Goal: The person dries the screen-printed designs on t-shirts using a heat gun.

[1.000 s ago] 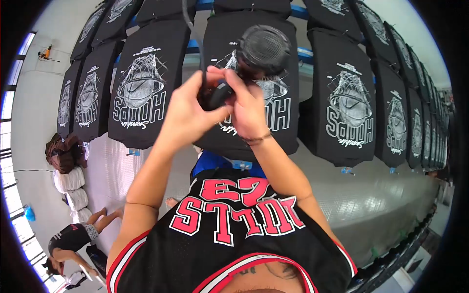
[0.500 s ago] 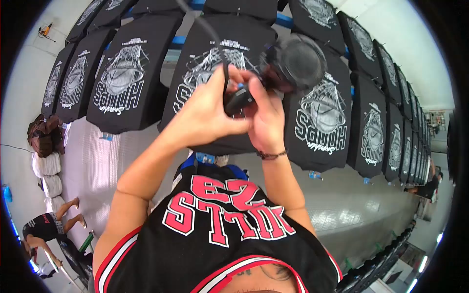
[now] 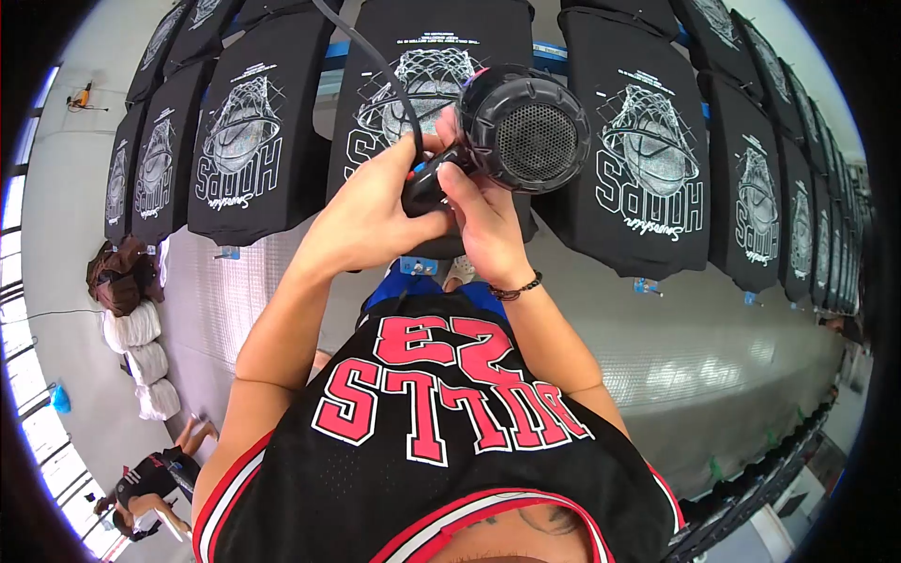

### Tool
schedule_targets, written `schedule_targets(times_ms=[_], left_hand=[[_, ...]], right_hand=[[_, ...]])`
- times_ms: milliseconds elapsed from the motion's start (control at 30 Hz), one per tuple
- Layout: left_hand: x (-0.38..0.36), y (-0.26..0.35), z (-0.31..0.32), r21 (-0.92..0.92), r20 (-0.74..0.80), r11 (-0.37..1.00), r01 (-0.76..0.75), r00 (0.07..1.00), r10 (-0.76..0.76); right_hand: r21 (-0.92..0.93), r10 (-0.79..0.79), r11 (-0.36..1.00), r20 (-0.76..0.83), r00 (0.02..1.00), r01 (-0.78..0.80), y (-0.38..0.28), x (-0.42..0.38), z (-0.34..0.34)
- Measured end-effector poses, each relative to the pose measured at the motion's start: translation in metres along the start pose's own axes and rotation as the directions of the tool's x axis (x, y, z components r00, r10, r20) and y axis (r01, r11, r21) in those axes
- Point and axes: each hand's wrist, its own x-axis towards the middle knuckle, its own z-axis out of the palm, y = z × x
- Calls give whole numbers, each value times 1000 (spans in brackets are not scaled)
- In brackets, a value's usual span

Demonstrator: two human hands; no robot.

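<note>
Both my hands hold a black hair dryer point(image 3: 537, 143) in front of my chest, its round mesh grille facing up toward me. My left hand point(image 3: 366, 211) is closed about the lower end of its handle point(image 3: 427, 190), where the black cord point(image 3: 389, 75) runs off toward the top. Around the upper handle, close to the dryer's body, my right hand point(image 3: 490, 220) is closed, with its thumb lying along the handle. Some fingertips are hidden behind the dryer. Beneath it lies a black T-shirt point(image 3: 375, 47) printed with a white basketball and net.
Printed black T-shirts point(image 3: 648, 141) lie on boards in rows to both sides. Blue metal fittings point(image 3: 647, 285) show at the board ends. White bundles point(image 3: 131, 328) and a brown bag point(image 3: 122, 281) stand at the left. Another person point(image 3: 155, 479) bends over at the lower left.
The hair dryer has turned, so its grille now faces me, and it sits slightly further left in view. My hands have stayed on it. The whole view has shifted a little.
</note>
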Motion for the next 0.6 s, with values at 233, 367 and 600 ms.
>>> schedule_targets(times_ms=[233, 367, 600], left_hand=[[-26, 9, -7, 26, -208, 998, -52, 977, 56], [-56, -12, -44, -62, -289, 997, 42, 956, -58], [-105, -89, -130, -66, -244, 968, 242, 937, -251]], right_hand=[[-202, -168, 966, -18, 986, 161, 11, 4, 26], [-466, -173, 856, 151, 973, 224, 19, -9, 30], [-758, -335, 650, -352, 874, -56, 124, -36, -110]])
